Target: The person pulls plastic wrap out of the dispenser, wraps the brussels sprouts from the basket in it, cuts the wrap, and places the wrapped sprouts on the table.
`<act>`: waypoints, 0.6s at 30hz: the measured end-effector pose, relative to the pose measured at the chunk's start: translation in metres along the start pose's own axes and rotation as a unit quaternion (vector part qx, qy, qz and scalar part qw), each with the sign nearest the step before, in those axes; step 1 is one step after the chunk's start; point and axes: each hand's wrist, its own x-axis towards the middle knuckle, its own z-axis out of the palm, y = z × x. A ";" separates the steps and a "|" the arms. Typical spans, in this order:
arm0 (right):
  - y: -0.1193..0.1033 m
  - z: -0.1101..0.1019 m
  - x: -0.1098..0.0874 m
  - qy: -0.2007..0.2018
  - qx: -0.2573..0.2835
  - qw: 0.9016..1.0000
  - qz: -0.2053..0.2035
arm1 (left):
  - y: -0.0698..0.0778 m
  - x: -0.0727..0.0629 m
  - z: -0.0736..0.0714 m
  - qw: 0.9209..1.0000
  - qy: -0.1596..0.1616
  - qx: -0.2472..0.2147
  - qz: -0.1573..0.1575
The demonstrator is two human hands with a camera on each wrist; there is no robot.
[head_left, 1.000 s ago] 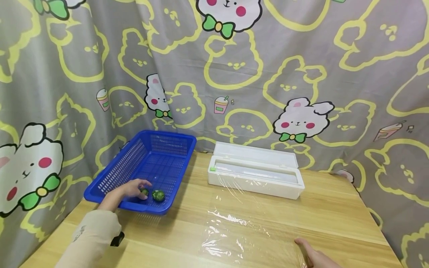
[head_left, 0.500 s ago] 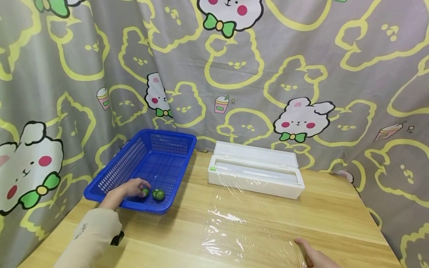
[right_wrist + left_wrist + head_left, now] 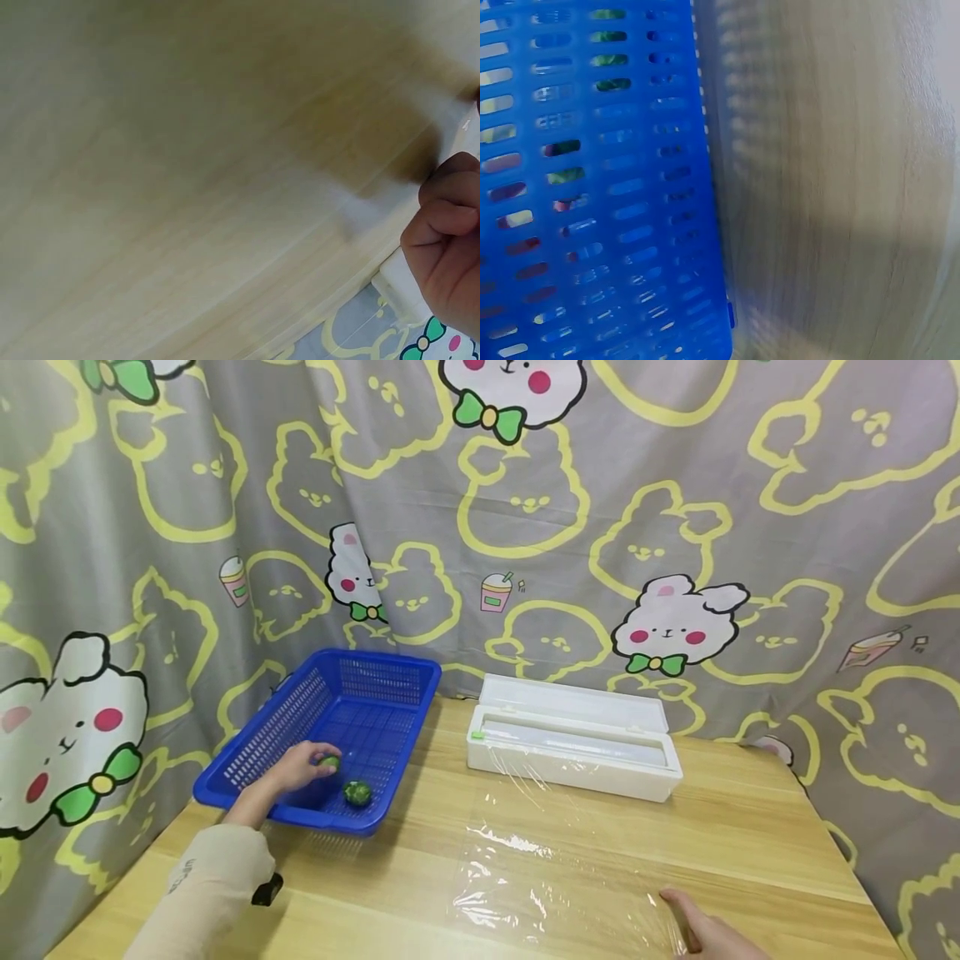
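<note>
In the head view, my left hand [image 3: 303, 767] reaches into the blue slotted basket [image 3: 330, 820] and pinches a small round green vegetable [image 3: 330, 763], partly hidden by the fingers. A second one [image 3: 357, 793], dark green with lighter mottling, lies beside it on the basket floor. My right hand [image 3: 708, 931], at the lower right, holds the near end of a sheet of cling film [image 3: 525, 868]. Its fingers are curled in the right wrist view. The film runs back to a white dispenser box [image 3: 577, 778] with its lid raised. Only the basket wall [image 3: 637, 195] and table fill the left wrist view.
All of this stands on a wood-grain table [image 3: 405, 877]. A grey cartoon-print curtain [image 3: 540, 568] hangs right behind the basket and the box. On the dispenser's front left edge sits a small green tab [image 3: 477, 735].
My left hand has closed on one green vegetable and raised it slightly, away from the basket's near end. The right hand and the film have stayed almost still.
</note>
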 end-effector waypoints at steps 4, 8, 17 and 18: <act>-0.002 0.000 -0.001 -0.001 0.007 1.000 0.015 | 0.006 0.004 0.001 0.997 0.078 -0.001 0.028; -0.004 -0.001 -0.001 -0.010 0.033 0.999 0.028 | 0.024 0.009 0.004 0.989 0.141 -0.025 0.038; -0.006 -0.001 -0.001 -0.016 0.058 0.998 0.019 | 0.090 0.018 0.016 0.980 0.166 -0.094 0.058; -0.007 -0.001 -0.001 -0.016 0.061 0.998 0.025 | 0.097 0.019 0.018 0.979 0.164 -0.101 0.063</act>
